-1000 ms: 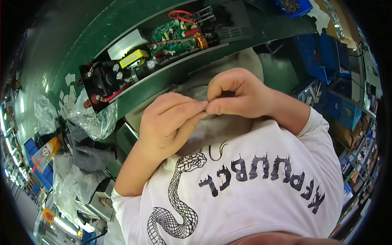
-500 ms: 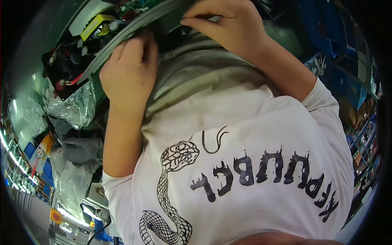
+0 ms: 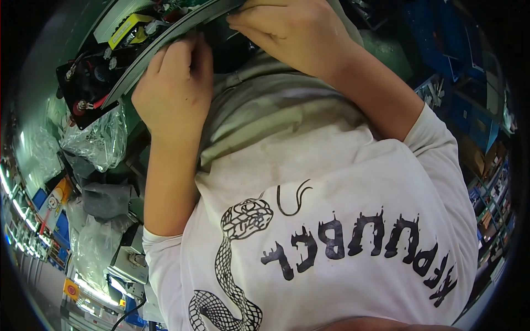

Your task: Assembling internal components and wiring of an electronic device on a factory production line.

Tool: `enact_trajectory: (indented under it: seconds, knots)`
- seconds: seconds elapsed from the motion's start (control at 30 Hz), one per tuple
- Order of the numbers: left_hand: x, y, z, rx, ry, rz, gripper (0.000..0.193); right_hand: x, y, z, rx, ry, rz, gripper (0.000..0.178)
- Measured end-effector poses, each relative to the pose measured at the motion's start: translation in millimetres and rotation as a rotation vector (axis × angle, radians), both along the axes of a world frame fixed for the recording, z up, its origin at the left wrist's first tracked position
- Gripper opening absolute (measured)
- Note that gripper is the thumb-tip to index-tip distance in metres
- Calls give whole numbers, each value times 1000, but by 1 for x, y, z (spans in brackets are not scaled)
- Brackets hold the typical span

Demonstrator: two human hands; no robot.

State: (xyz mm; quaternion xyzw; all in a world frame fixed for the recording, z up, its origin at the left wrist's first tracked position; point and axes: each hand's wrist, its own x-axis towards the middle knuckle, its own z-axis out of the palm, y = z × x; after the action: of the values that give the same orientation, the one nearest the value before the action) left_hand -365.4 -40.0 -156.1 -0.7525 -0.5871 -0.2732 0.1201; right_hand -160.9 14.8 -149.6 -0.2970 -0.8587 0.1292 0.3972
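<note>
A long grey curved edge strip (image 3: 182, 25) of an opened electrical unit slants across the top. Against its near side is my left hand (image 3: 174, 88), its fingers curled in and their tips hidden. Farther right, close to the strip's upper end, my right hand (image 3: 298, 36) is closed in a pinch; whatever it grips cannot be made out. Beyond the strip lie electronic parts, among them a yellow-wrapped transformer (image 3: 128, 30) and a black end panel (image 3: 83, 102) carrying a terminal with a red lead.
Crumpled clear plastic bags (image 3: 99, 140) lie left of my left forearm, with a dark grey cloth-like piece (image 3: 107, 199) below them. Blue bins (image 3: 469, 118) stand at the right. A light-coloured box-shaped device (image 3: 130, 265) with a black cable sits at lower left.
Both hands have shifted slightly: the right one moved a little left, the left one a little up. The grey strip and the unit have moved slightly upward.
</note>
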Motion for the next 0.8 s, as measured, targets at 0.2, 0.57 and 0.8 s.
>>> enact_trajectory:
  seconds: [0.2, 0.57, 0.8]
  knots:
    - [5, -1, 0, -6, -17, 32, 9, -4, 4, 0, 76, -137, -4, 12]
    - [5, -1, 1, -15, -18, 35, 10, -6, 4, 4, 71, -119, -37, 13]
    - [5, 0, 2, -52, -24, 34, 10, -7, 5, 8, 28, -97, -21, 12]
